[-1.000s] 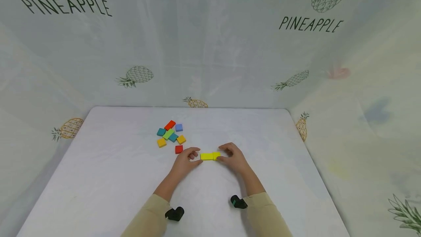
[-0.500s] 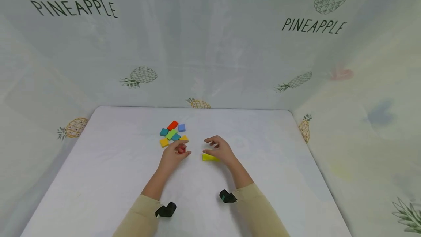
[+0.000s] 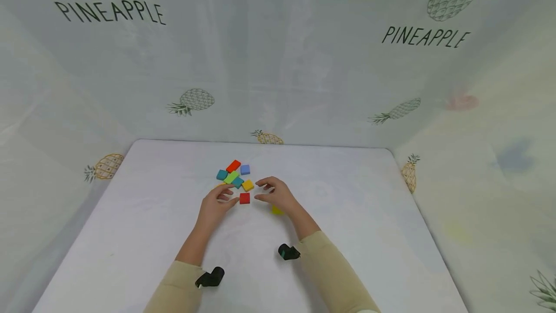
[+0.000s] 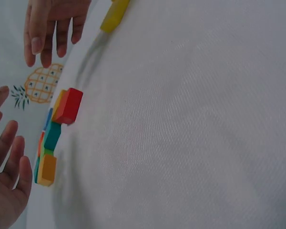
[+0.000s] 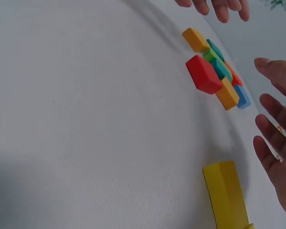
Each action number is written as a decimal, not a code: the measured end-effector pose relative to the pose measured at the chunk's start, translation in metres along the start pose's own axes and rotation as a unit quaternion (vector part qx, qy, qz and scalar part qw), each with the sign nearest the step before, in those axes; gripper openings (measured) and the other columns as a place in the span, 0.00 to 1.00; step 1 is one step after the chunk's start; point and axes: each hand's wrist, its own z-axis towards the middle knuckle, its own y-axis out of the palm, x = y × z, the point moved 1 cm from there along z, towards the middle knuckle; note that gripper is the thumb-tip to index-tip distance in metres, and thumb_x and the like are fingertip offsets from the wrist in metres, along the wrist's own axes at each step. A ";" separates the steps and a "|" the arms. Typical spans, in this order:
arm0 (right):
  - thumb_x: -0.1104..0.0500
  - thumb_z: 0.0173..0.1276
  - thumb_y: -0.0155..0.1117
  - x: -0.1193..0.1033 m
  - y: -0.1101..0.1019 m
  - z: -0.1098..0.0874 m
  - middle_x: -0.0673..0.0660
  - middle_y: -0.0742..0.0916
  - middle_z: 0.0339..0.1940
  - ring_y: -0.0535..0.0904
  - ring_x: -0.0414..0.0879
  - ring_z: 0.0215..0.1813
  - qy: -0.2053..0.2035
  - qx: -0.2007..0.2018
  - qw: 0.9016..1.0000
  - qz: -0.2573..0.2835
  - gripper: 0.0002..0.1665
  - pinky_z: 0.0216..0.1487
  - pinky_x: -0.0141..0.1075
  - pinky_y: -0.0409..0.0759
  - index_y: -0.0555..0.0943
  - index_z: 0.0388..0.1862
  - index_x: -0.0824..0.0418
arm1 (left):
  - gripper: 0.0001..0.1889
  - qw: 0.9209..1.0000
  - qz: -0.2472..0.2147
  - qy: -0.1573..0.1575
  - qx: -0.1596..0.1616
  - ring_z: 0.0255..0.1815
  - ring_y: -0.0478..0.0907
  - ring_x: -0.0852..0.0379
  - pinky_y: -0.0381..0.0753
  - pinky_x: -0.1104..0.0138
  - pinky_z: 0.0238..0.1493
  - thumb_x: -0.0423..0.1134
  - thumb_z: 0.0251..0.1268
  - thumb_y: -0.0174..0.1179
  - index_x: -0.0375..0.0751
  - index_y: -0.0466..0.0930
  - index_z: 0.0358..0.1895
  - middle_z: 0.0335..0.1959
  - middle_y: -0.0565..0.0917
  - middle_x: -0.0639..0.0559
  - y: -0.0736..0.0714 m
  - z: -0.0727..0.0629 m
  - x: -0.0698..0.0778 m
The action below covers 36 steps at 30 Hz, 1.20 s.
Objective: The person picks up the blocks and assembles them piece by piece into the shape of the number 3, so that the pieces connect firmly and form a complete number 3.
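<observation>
Between my two hands lies a red block (image 3: 244, 198) on the white table. My left hand (image 3: 213, 208) is to its left, thumb tip close to it and fingers loosely bent. On its other side my right hand (image 3: 280, 197) hovers, fingers parted. Both wrist views show gaps between the fingers and the red block (image 5: 203, 74); neither hand holds anything. Yellow blocks (image 3: 277, 210) sit beneath the right hand, mostly hidden in the head view. The right wrist view shows a long yellow block (image 5: 226, 194) with another yellow piece at its lower end.
Just behind the red block is a cluster: an orange-yellow block (image 3: 248, 185), teal blocks (image 3: 222, 175), a green block (image 3: 231, 177), a red-orange block (image 3: 233, 166) and a blue block (image 3: 245, 169). Another orange-yellow block (image 4: 47, 170) is partly covered by the left hand in the head view. A pineapple-print curtain (image 3: 278, 71) hangs behind.
Both hands have left the two yellow blocks and moved left to either side of the red block. The blocks appear to stay in place; the head view has shifted slightly.
</observation>
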 end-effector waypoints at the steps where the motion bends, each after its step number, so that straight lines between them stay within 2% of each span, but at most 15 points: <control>1: 0.58 0.62 0.73 -0.001 0.002 0.003 0.51 0.82 0.52 0.75 0.50 0.53 0.003 -0.003 1.000 -0.002 0.22 0.55 0.41 0.75 0.81 0.55 0.57 | 0.25 1.000 0.000 -0.002 0.003 0.49 0.75 0.48 0.78 0.55 0.51 0.41 0.61 0.68 0.44 0.76 0.62 0.48 0.81 0.48 -0.002 0.000 -0.002; 5: 0.58 0.62 0.72 -0.006 0.007 0.012 0.50 0.82 0.51 0.75 0.50 0.53 0.020 -0.011 1.000 -0.012 0.21 0.54 0.40 0.75 0.82 0.54 0.54 | 0.25 1.000 -0.004 -0.006 0.014 0.48 0.76 0.49 0.78 0.56 0.51 0.41 0.61 0.68 0.43 0.76 0.62 0.49 0.81 0.46 -0.008 0.000 -0.010; 12: 0.54 0.60 0.74 -0.005 0.014 0.034 0.45 0.81 0.49 0.74 0.44 0.50 0.039 -0.014 0.998 -0.039 0.20 0.53 0.36 0.75 0.83 0.52 0.50 | 0.25 1.000 -0.002 -0.017 0.024 0.47 0.76 0.50 0.77 0.57 0.50 0.42 0.61 0.68 0.44 0.76 0.61 0.49 0.81 0.45 -0.016 0.002 -0.023; 20: 0.52 0.58 0.76 0.002 0.021 0.051 0.46 0.80 0.46 0.72 0.45 0.47 0.044 -0.019 0.997 -0.056 0.21 0.48 0.34 0.75 0.83 0.52 0.50 | 0.25 0.999 -0.017 -0.037 0.027 0.47 0.76 0.50 0.77 0.58 0.50 0.42 0.61 0.69 0.44 0.76 0.61 0.48 0.81 0.46 -0.019 0.001 -0.031; 26: 0.51 0.57 0.77 0.005 0.024 0.056 0.47 0.80 0.43 0.72 0.46 0.47 0.060 -0.016 0.996 -0.066 0.22 0.45 0.34 0.75 0.83 0.51 0.51 | 0.25 0.999 -0.017 -0.035 0.032 0.46 0.77 0.50 0.77 0.58 0.49 0.42 0.60 0.69 0.44 0.77 0.61 0.47 0.81 0.47 -0.018 0.001 -0.033; 32: 0.51 0.58 0.75 0.005 0.028 0.058 0.47 0.79 0.43 0.72 0.45 0.46 0.056 -0.018 0.993 -0.102 0.21 0.46 0.33 0.74 0.83 0.51 0.51 | 0.25 0.999 -0.016 -0.042 0.029 0.46 0.76 0.51 0.78 0.58 0.50 0.42 0.61 0.69 0.43 0.76 0.61 0.48 0.81 0.47 -0.016 0.001 -0.033; 36: 0.51 0.58 0.75 0.004 0.028 0.059 0.47 0.79 0.42 0.72 0.45 0.45 0.057 -0.017 0.992 -0.107 0.21 0.45 0.33 0.75 0.83 0.51 0.51 | 0.24 0.998 -0.012 -0.045 0.029 0.46 0.76 0.51 0.78 0.59 0.50 0.42 0.61 0.69 0.43 0.76 0.61 0.47 0.81 0.47 -0.015 0.001 -0.032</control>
